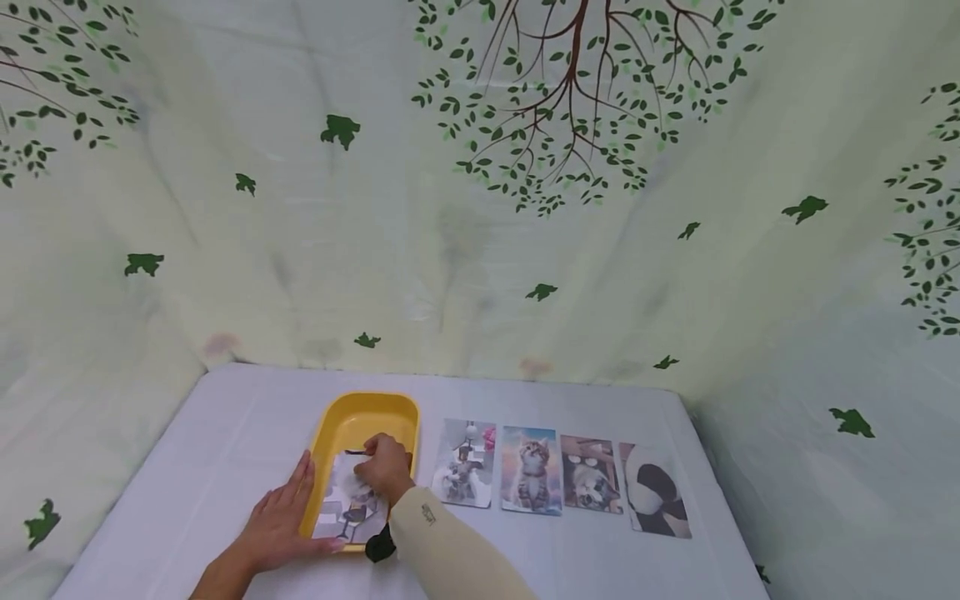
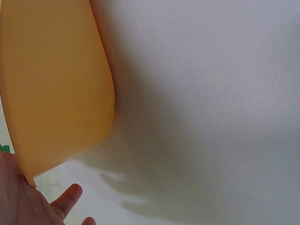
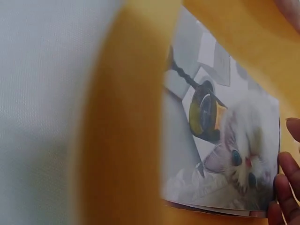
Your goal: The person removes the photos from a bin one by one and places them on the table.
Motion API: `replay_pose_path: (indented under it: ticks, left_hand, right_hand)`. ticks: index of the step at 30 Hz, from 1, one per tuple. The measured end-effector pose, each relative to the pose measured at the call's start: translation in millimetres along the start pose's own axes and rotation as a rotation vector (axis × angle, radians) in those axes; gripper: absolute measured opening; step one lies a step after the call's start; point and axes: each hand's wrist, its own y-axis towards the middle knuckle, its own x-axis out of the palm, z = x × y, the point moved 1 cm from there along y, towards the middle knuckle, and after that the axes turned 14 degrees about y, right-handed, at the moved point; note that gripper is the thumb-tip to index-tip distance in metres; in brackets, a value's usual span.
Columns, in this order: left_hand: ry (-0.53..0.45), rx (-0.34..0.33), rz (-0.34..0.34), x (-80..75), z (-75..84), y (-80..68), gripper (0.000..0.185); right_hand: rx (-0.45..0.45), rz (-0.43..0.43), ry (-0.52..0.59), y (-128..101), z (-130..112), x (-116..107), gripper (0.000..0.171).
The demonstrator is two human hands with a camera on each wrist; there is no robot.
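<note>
A yellow tray (image 1: 375, 406) stands on the white table, a picture card (image 1: 330, 527) lying in its near part. On the card, seen closely in the right wrist view, is a pale cat with blue eyes (image 3: 246, 161); another card's edge shows beneath it. My right hand (image 1: 386, 468) reaches into the tray, its curled fingertips pinching the card's far end. Spread around the tray's near left corner, my left hand (image 1: 279, 518) has its fingers along the side and its thumb by the near rim. The left wrist view shows the tray's outer wall (image 2: 58, 89) against that palm.
Right of the tray lies a row of several cards: a grey-and-pink picture (image 1: 465, 467), a standing kitten (image 1: 532, 471), a cat lying down (image 1: 591, 475) and a black-and-white picture (image 1: 654, 492). A black object (image 1: 381, 546) shows by the right cuff. A leaf-printed curtain (image 1: 465, 250) hangs behind.
</note>
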Motion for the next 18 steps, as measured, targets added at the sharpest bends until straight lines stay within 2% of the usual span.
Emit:
replay_pose_path:
  ticks: [7, 11, 18]
  left_hand:
    - [0.014, 0.015, 0.040, -1.5, 1.5, -0.7, 0.135]
    - [0.014, 0.011, 0.032, -1.1, 1.6, -0.5, 0.135]
    - [0.013, 0.017, 0.034, 1.3, -0.2, -0.1, 0.133]
  right_hand:
    - [0.028, 0.015, -0.013, 0.5, -0.2, 1.1, 0.024]
    - [0.020, 0.004, -0.021, -0.7, -1.1, 0.6, 0.024]
    - [-0.084, -0.033, -0.022, 3.1, 3.0, 2.2, 0.022]
